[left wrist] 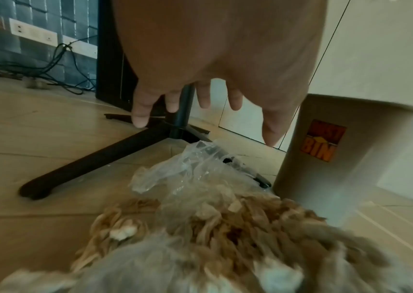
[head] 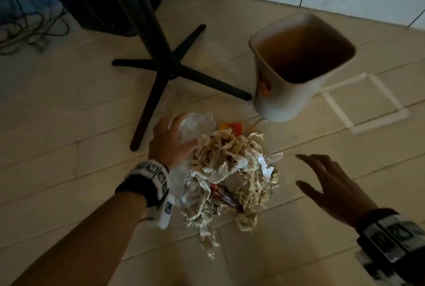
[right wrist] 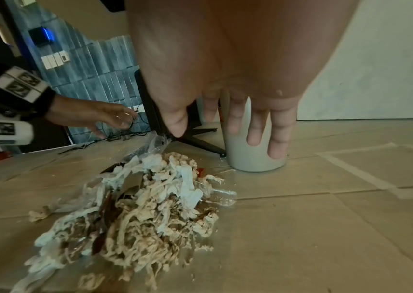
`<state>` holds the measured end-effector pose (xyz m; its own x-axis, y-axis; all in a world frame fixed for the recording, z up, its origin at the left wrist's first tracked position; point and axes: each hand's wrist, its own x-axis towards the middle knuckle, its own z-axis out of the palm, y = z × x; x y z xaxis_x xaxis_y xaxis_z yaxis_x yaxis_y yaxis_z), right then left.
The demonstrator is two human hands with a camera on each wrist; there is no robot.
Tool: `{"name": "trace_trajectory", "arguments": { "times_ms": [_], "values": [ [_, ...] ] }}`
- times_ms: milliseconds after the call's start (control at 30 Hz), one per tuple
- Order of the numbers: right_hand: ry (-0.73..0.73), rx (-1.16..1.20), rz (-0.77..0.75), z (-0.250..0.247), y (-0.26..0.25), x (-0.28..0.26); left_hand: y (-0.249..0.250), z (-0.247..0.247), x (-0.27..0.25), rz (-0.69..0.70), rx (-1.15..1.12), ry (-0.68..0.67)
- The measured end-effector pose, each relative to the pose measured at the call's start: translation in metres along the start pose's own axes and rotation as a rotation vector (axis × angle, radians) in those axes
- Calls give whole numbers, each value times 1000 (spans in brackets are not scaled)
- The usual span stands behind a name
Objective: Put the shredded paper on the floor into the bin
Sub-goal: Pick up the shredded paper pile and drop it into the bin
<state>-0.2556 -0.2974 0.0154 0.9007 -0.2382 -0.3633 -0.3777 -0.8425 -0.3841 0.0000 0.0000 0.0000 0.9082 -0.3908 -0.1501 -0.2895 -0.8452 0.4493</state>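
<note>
Left hand (head: 171, 138) and right hand (head: 331, 188): fingers spread, holding nothing. Shredded paper (head: 232, 175) lies between them; bin (head: 289, 99) beyond fingertips.

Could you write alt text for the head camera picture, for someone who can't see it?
A tangled heap of beige shredded paper mixed with clear plastic lies on a tiled floor between a person's open left hand and open right hand. An empty beige plastic bin stands just beyond, beside a black cross-shaped stand.

One bin (head: 285, 101), one shredded paper (head: 232, 170) heap — two hands (head: 170, 140), one table base (head: 170, 71)
</note>
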Motion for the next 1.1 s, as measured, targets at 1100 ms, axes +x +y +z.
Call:
{"name": "trace_trajectory", "arguments": {
  "times_ms": [1100],
  "values": [
    [30,1099,-121,14,-97,70,77,-5,-4,468,-372,217]
  ]
}}
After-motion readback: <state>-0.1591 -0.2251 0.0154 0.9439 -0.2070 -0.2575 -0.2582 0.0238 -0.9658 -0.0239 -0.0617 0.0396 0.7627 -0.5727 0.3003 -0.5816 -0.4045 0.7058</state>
